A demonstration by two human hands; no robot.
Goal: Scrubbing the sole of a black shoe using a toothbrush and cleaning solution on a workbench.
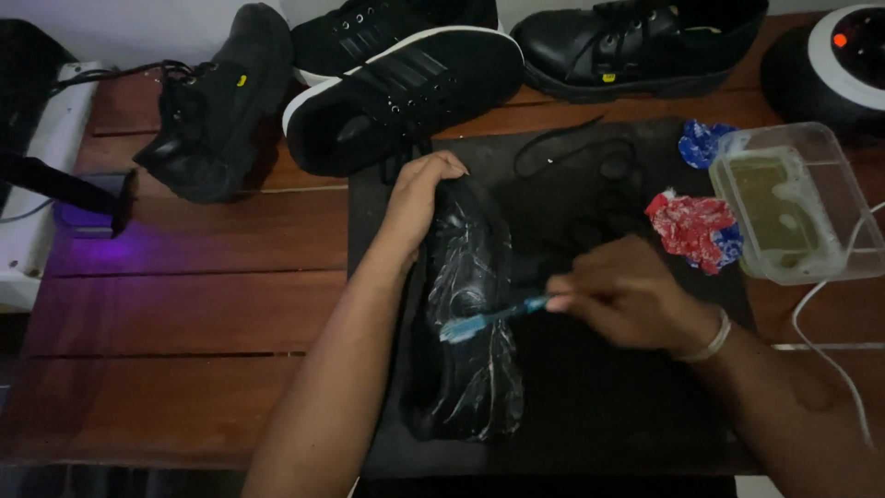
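A black shoe (470, 369) lies on a black mat (599, 406), its surface wet and streaked with white foam. My left hand (417, 203) grips the shoe's far end and holds it down. My right hand (627, 295) holds a blue toothbrush (489, 318) with its bristle head pressed on the middle of the shoe. A pale band sits on my right wrist.
A black lace (572, 152) lies loose on the mat's far side. Crumpled red and blue cloths (696, 226) lie beside a clear plastic tub of murky liquid (793, 212). Other black shoes (406, 92) stand along the back of the wooden table (184, 314). A white cable (830, 350) runs at right.
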